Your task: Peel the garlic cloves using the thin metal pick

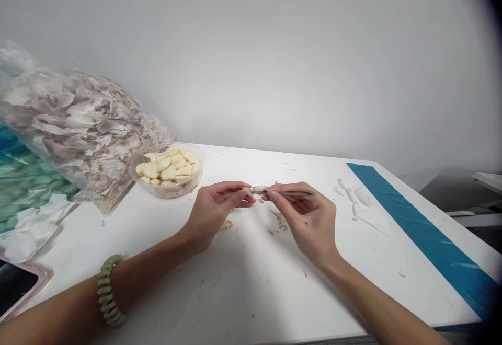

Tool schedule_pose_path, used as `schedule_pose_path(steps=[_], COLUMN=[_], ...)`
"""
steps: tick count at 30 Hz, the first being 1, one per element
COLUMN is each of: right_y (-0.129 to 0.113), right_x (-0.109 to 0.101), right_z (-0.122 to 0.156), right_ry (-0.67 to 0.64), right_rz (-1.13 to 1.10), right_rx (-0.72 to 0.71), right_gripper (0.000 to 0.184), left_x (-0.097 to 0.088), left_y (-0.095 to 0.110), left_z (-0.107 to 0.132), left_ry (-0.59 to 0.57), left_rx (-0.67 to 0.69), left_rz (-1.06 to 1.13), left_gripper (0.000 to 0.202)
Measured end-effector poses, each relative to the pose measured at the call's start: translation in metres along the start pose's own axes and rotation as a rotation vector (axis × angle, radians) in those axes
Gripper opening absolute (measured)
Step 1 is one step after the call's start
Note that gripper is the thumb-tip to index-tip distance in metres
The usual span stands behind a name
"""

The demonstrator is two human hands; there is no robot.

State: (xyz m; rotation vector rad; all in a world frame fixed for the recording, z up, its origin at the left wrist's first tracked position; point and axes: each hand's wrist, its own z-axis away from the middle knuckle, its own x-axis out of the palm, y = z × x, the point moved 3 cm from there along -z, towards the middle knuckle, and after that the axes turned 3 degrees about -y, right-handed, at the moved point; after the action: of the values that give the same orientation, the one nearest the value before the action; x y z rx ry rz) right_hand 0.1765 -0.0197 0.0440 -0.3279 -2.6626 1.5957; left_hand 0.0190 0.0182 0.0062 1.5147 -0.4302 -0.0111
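Over the middle of the white table, my left hand [214,206] pinches a garlic clove [248,192] between thumb and fingers. My right hand [308,217] is closed around a slim metal knife [292,193], whose tip meets the clove. Its blade shape is too small to make out fully. Another piece of garlic [226,225] lies on the table just under my left hand. Beyond my left hand stands a clear plastic bowl [168,189] heaped with peeled garlic cloves [167,167].
A large clear bag [78,125] of garlic skins leans at the left, beside a green-blue bag [23,177]. Crumpled tissue [33,230] and a phone [19,285] lie at the near left. Skin scraps [358,196] and blue tape [415,225] are on the right side.
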Motion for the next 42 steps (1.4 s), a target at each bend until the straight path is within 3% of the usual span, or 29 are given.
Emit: schedule_pose_path(steps=[8,22,32,42], right_y=[0.009,0.008,0.014,0.015], right_x=[-0.003,-0.002,-0.004,-0.007], right_z=[-0.006,-0.006,-0.006,-0.008], right_ry=[-0.042,-0.013,0.001,0.048], right_rz=[-0.2,-0.145,-0.181,-0.145], right_rx=[0.222,0.156,0.25,0.248], right_gripper=[0.011,0.011,0.011,0.014], left_x=[0.002,0.002,0.003,0.002], left_y=[-0.001,0.0,0.002,0.005], left_z=[-0.001,0.001,0.0,0.001], left_ry=[-0.062,-0.028,-0.007,0.003], left_rx=[-0.008,-0.058,-0.026,-0.012], left_rz=[0.089,0.102,0.111,0.127], left_gripper=[0.018,0.023,0.019,0.019])
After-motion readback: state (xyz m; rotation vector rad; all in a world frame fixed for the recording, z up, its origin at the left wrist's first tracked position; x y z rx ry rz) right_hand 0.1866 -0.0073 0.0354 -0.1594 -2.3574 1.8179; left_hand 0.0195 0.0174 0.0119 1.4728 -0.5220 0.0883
